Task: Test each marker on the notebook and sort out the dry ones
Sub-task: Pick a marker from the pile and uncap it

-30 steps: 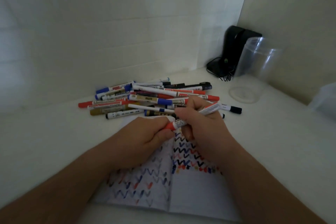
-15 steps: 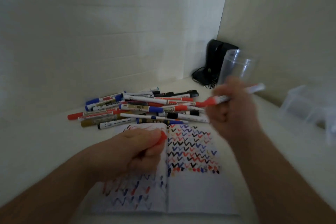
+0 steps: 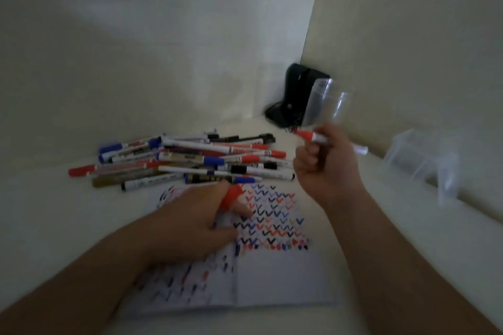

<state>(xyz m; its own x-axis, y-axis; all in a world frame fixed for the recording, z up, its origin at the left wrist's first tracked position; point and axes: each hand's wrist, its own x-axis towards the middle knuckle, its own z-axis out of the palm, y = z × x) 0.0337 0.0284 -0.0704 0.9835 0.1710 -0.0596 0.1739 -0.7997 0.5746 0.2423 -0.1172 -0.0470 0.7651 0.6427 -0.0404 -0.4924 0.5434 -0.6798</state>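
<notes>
An open notebook (image 3: 275, 277) lies on the white table, its pages filled with red, blue and black check marks. My left hand (image 3: 190, 223) rests on the left page and pinches a red marker cap (image 3: 231, 196) between thumb and fingers. My right hand (image 3: 326, 166) is raised above the notebook's far right corner and grips an uncapped red marker (image 3: 313, 136), its tip pointing left. Behind the notebook lies a pile of markers (image 3: 196, 160) in red, blue, black and gold.
A clear plastic jar (image 3: 326, 102) stands at the back right corner in front of a black device (image 3: 294, 98) with cables. A clear plastic box (image 3: 424, 160) sits at the right by the wall. Walls close the table at back and right.
My hands pulled the red cap off the marker. My right hand rose with the marker away from the notebook, then came slightly back; my left hand settled onto the page with the cap.
</notes>
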